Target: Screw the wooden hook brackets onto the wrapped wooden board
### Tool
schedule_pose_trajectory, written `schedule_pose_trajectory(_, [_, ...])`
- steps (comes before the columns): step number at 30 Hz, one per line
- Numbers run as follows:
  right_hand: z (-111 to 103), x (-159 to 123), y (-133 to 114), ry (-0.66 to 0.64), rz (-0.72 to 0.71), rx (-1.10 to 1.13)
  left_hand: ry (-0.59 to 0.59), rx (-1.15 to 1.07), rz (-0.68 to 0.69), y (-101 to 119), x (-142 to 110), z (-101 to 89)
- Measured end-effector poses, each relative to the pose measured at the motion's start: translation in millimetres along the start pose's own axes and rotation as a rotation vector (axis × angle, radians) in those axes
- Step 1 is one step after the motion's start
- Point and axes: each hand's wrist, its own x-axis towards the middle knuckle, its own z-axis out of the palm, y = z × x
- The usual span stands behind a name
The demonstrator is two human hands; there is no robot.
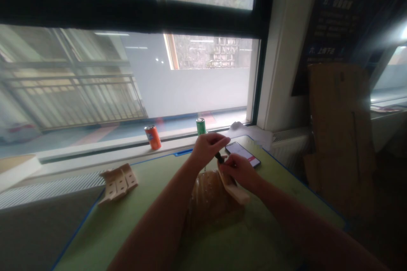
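My left hand (206, 147) is closed at the upper end of a small dark tool (219, 157), whose exact kind I cannot make out. My right hand (239, 169) sits just below it, fingers closed around a pale wooden piece (237, 192) near the tool's lower end. This wooden piece slants along the right side of a shiny brown, plastic-wrapped block (211, 197) on the green tabletop (152, 211). The tool's tip is hidden by my fingers. Several joined pale wooden pieces with dark holes (120, 183) lie at the table's left edge.
An orange can (153, 137) and a green can (201, 126) stand on the window sill. Behind my right hand lies a phone (243, 153) with a lit screen. Crumpled white material (243, 130) is by the window corner. Flattened cardboard (340, 127) leans at the right.
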Motion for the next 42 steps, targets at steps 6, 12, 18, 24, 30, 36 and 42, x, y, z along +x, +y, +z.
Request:
schedule_pose_trajectory(6, [-1, 1, -1, -0.036, -0.024, 0.015, 0.026, -0.029, -0.027, -1, 0, -0.7])
schedule_pose_trajectory(12, [-11, 0, -13, 0.056, -0.057, 0.126, 0.054, -0.280, -0.005, 5, -1, -2.9])
schedule_pose_trajectory(18, [-13, 0, -18, -0.005, -0.036, 0.254, -0.042, -0.221, 0.001, 6, -4, 0.4])
schedule_pose_trajectory(24, [-9, -2, -16, -0.023, -0.049, 0.131, -0.066, -0.066, 0.027, 6, -3, 1.7])
schedule_pose_trajectory(30, [-9, -2, -17, -0.010, -0.062, 0.081, -0.067, -0.061, 0.023, 8, -3, 2.2])
schedule_pose_trajectory(36, [-9, -3, -19, -0.005, -0.069, 0.092, -0.076, -0.015, 0.056, 16, -4, 2.3])
schedule_pose_trajectory(42, [-8, -5, -19, 0.009, -0.081, 0.094, -0.105, 0.021, 0.065, 18, -5, 2.8])
